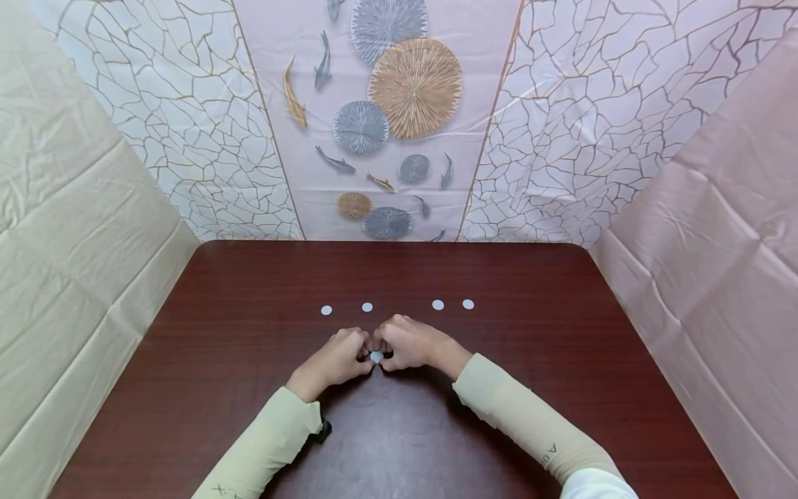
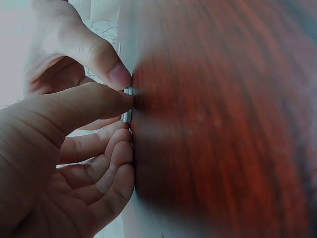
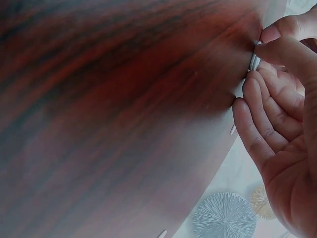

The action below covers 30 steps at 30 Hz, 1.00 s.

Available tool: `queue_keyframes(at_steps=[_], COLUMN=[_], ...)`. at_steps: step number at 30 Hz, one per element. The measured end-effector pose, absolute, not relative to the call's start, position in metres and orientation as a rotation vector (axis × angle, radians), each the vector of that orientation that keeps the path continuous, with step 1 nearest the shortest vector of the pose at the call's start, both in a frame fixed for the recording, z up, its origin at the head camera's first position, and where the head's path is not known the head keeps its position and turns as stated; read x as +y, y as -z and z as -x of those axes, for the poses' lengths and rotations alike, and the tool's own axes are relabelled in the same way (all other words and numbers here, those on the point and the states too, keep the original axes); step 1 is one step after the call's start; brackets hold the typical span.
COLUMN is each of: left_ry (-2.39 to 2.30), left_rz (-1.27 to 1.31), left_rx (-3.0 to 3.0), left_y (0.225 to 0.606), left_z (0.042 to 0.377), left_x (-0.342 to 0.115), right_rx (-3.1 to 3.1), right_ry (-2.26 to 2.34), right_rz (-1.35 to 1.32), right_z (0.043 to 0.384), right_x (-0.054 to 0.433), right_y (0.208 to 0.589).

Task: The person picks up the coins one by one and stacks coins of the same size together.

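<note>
A small white round disc point(image 1: 376, 356) lies at the dark red wooden table point(image 1: 380, 443), between both hands in the head view. My left hand point(image 1: 339, 357) holds it from the left, thumb at the near side and curled fingers at the far side. From the right, my right hand point(image 1: 408, 344) grips it the same way, and the two hands meet around it. In the left wrist view, the disc's thin edge point(image 2: 127, 111) shows behind the thumb tip, close to the tabletop. Layered lines run along the edge point(image 3: 254, 62) in the right wrist view.
Beyond the hands lie more white discs in a loose row: two to the left, an outer disc point(image 1: 326, 310) and an inner disc point(image 1: 367, 307), and two to the right, an inner disc point(image 1: 438, 305) and an outer disc point(image 1: 468, 304). Patterned cloth point(image 1: 561, 138) surrounds the table's back and sides.
</note>
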<state>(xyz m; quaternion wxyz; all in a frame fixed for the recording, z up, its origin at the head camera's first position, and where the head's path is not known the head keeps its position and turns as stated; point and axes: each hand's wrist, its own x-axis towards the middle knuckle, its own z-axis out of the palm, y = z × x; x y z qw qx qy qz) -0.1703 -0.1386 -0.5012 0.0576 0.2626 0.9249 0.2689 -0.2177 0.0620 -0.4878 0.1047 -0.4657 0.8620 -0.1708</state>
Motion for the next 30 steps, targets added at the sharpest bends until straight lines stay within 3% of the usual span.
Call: queue_keyframes(at_steps=[30], left_ry=[-0.716], left_rz=[-0.861], left_rx=[2.817], left_y=[0.4955], left_z=[0.1665], left_x=[-0.1352], right_rx=[2.498], right_ry=[0.557], right_rz=[1.353], right_z=[0.2174], right_x=[0.0637], right_y=[0.4866])
